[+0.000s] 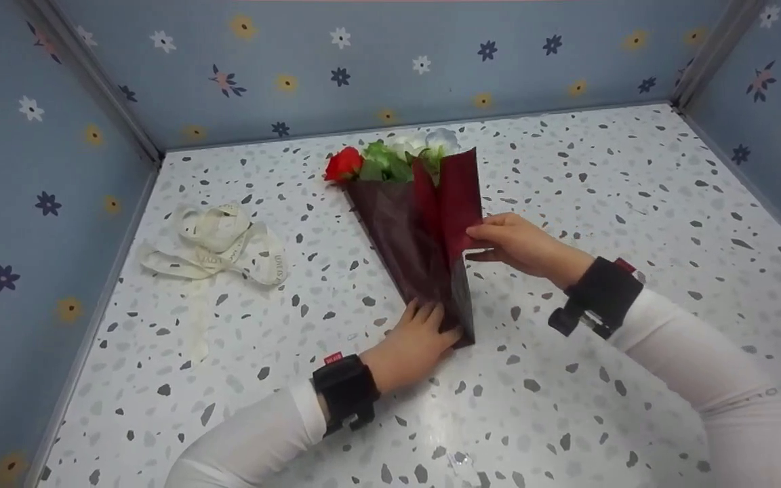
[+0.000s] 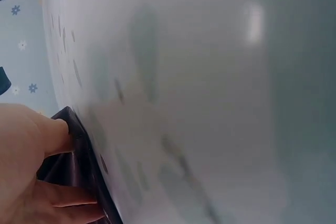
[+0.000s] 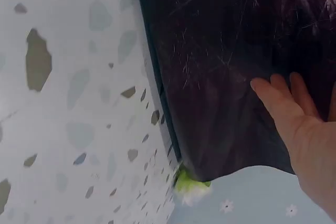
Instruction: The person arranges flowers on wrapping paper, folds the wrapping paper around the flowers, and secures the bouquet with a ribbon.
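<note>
A bouquet wrapped in dark red wrapping paper [image 1: 390, 230] lies on the table, its narrow end toward me. From its wide end show a red rose [image 1: 344, 165], green leaves [image 1: 384, 161] and pale blossoms [image 1: 412, 144]. My left hand [image 1: 412, 346] presses on the narrow end, with fingers spread over the paper; in the left wrist view its thumb and fingers touch the dark paper [image 2: 79, 166]. My right hand [image 1: 519, 240] pinches the edge of the raised right flap [image 1: 459, 196]. In the right wrist view its fingers [image 3: 278, 98] lie against the flap's dark outer side; the thumb is hidden there.
A loosely looped cream ribbon [image 1: 217, 251] with lettering lies left of the bouquet. Near the front edge is a small clear scrap [image 1: 462, 461]. Blue flower-patterned panels [image 1: 390, 61] border the speckled table [image 1: 634, 203] at the back and both sides.
</note>
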A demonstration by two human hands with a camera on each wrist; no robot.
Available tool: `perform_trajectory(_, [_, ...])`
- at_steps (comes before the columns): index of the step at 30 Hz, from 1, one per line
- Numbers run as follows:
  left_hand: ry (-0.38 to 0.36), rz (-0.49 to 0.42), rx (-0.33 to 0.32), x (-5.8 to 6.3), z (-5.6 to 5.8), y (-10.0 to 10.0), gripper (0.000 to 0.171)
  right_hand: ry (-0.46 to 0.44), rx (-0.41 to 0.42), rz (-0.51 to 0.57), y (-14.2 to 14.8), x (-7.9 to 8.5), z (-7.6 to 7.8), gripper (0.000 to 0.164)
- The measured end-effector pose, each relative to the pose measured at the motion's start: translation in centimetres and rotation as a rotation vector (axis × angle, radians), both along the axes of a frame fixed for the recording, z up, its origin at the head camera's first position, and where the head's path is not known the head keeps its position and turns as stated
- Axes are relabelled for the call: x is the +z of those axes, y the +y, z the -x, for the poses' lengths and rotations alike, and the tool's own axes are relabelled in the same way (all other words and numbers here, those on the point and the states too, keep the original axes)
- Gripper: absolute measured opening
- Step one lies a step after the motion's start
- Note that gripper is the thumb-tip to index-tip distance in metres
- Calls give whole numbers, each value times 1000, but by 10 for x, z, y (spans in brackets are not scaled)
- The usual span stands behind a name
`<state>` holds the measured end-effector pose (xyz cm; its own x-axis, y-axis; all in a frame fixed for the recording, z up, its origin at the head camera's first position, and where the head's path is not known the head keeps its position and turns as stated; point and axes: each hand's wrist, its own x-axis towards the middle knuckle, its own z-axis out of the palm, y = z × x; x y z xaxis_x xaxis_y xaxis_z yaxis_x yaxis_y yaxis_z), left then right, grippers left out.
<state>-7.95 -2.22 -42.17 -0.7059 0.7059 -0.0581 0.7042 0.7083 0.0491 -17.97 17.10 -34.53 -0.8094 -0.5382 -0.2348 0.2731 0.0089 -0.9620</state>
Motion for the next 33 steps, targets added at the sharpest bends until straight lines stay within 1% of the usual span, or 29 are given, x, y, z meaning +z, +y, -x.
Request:
perform_trajectory(4, [-54, -8, 12, 0, -3, 0, 36, 18, 31, -49, -20, -9, -2, 31])
perform_trajectory(6, [-73, -28, 15, 0, -4, 0, 34, 26, 39, -81, -30, -14, -3, 29])
perform_trajectory(11, [-115, -51, 38, -2, -5, 0, 27, 48, 39, -171, -50, -28, -5, 22])
perform_trajectory(15, [-132, -27, 46, -5, -7, -2, 33, 68, 32, -211, -58, -36, -6, 19])
perform_trajectory(18, [-129, -6, 49, -6, -7, -4, 35, 81, 24, -230, -63, -41, -5, 17])
perform_trajectory(21, [-145, 6, 58, -7, -7, -4, 37, 115, 23, -281, -65, -46, -5, 18])
perform_trajectory(23, [-164, 15, 63, -7, -7, -5, 39, 154, 93, -327, -65, -50, -4, 24])
perform_trajectory(24, [-177, 21, 65, -8, -7, -5, 41, 176, 145, -359, -64, -52, -4, 28])
perform_trajectory(28, [-212, 32, 71, -9, -6, -6, 44, 239, 396, -446, -61, -56, -4, 42])
perform_trajectory(29, [-217, 33, 73, -9, -6, -6, 44, 252, 435, -469, -61, -57, -4, 44])
perform_trajectory(31, [-221, 37, 76, -10, -6, -7, 44, 261, 471, -497, -61, -57, -4, 47])
perform_trajectory(33, [-215, 48, 77, -10, -6, -7, 44, 270, 478, -522, -62, -58, -4, 49])
